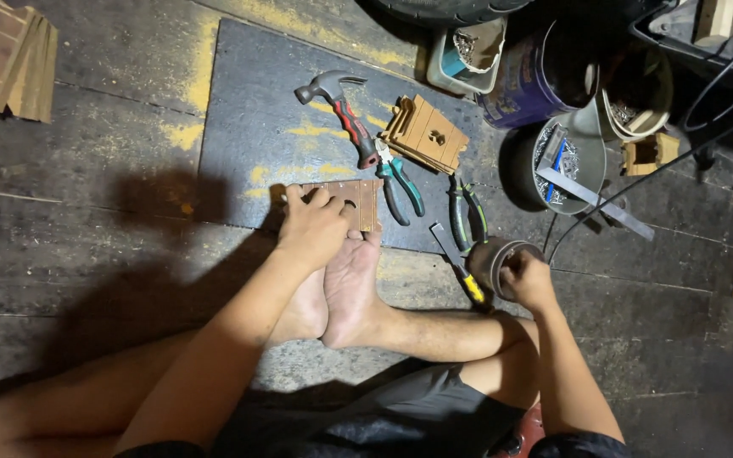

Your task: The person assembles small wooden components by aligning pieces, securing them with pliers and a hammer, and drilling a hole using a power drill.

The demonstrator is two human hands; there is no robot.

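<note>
I sit on a dark wooden floor with my bare feet together in front of me. My left hand (316, 229) presses down on a small brown wooden piece (358, 202) that rests against my toes. My right hand (526, 278) reaches into a small round tin (494, 259) at my right; what its fingers hold is hidden. A claw hammer (341, 110) with a red and black handle lies just beyond the wooden piece. Teal-handled pliers (400, 187) lie beside it.
A stack of small wooden blocks (426, 131) lies past the hammer. Green-handled pliers (467, 208) and a yellow-handled tool (460, 267) lie near the tin. Cans and pots of nails (566, 161) crowd the upper right, with black cables (680, 144). Wooden boards (6, 55) sit top left.
</note>
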